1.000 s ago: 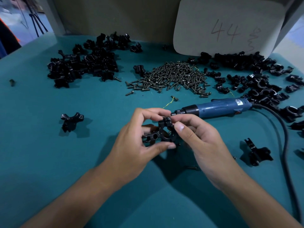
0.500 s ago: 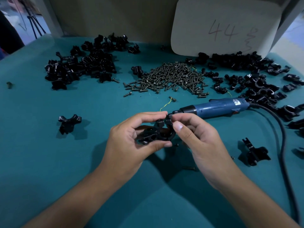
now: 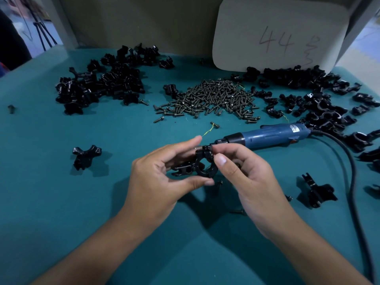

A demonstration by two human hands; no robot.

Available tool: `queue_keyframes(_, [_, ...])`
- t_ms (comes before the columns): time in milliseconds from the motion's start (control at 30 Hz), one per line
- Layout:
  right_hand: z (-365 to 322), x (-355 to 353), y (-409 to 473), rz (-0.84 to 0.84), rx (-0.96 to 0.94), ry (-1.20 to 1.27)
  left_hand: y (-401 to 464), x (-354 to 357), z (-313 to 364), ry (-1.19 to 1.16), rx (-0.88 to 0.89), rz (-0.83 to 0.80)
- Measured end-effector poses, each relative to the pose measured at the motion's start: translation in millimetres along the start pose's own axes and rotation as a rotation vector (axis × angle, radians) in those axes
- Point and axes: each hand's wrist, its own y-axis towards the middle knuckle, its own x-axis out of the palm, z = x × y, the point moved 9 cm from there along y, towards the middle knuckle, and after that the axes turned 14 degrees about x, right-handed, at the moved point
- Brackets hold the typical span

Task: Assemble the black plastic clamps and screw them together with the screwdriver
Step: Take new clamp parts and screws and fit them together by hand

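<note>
A flat teal-green tabletop (image 3: 61,182) fills the view under soft, dim light. Behind it stands a plain olive-brown back wall (image 3: 133,21) — and leaning against that, a pale grey rounded board (image 3: 257,17) with "44" handwritten on it. Far left, a black tripod (image 3: 42,33) stands on a bluish floor (image 3: 51,31) — brighter over there.

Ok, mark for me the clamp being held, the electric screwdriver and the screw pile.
clamp (image 3: 202,164): head view, its ring section between both hands.
electric screwdriver (image 3: 273,135): head view, middle of the blue body.
screw pile (image 3: 213,99): head view, centre of the heap.
</note>
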Motion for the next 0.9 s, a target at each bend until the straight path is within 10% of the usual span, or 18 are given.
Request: queue_keyframes(900, [5.1,-3.2,3.9,-0.012,0.048,-0.057,3.2,2.3,10.4,0.061,0.093,-0.045])
